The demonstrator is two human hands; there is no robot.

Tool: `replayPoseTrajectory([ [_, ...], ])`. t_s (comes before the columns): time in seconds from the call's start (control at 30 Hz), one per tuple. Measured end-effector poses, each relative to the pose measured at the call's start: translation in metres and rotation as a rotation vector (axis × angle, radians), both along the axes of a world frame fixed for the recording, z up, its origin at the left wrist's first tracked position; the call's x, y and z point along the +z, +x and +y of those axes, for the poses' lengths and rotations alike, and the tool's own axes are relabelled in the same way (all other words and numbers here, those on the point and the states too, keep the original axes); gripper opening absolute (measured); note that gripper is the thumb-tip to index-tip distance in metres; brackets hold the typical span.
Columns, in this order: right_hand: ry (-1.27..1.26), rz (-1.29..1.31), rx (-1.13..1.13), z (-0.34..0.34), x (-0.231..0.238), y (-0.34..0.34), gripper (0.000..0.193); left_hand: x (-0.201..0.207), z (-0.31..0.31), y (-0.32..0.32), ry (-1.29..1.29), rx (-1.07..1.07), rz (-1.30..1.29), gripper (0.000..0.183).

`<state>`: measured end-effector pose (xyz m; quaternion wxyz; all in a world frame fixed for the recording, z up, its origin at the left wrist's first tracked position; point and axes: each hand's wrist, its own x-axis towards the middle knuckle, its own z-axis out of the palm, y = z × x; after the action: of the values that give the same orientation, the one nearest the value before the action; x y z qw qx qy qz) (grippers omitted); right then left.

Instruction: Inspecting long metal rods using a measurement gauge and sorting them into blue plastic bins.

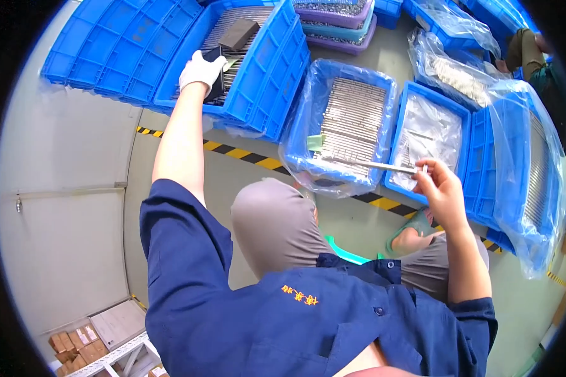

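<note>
At the far left, my left hand [201, 69], in a white glove, is closed around a flat black piece [216, 89] inside a blue crate [248, 94]. Rows of thin metal rods [236, 19] line that crate, and a dark brown block [239, 34] rests on them. My right hand [445, 193] is bare and pinches one end of a long thin metal rod [390, 166]. The rod's other end reaches left over the near edge of a bag-lined blue crate [303, 113], which holds rows of metal rods [352, 119]. A pale green piece [315, 143] lies on that crate's left side.
Right of the middle crate stands a blue crate [466, 135] with plastic film and some rods inside. More film-covered crates [509, 151] stand farther right. Purple and teal trays [339, 41] are stacked at the back. Black-yellow tape [233, 152] crosses the floor. Another person [525, 50] is at far right.
</note>
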<state>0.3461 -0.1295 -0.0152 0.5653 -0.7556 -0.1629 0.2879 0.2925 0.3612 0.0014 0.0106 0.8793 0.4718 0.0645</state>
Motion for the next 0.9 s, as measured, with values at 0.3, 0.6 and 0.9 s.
replayPoseTrajectory([
  [0.3, -0.159, -0.183, 0.072, 0.009, 0.000, 0.002, 0.023, -0.017, 0.029, 0.028, -0.213, 0.260, 0.166, 0.090],
  [0.6, -0.150, -0.234, 0.076, 0.010, 0.001, 0.004, 0.024, -0.021, 0.006, 0.018, -0.060, 0.003, -0.318, 0.092],
  [0.9, -0.169, -0.299, 0.086, 0.009, 0.003, 0.003, 0.025, -0.019, -0.013, 0.049, -0.106, 0.116, -0.156, 0.093],
])
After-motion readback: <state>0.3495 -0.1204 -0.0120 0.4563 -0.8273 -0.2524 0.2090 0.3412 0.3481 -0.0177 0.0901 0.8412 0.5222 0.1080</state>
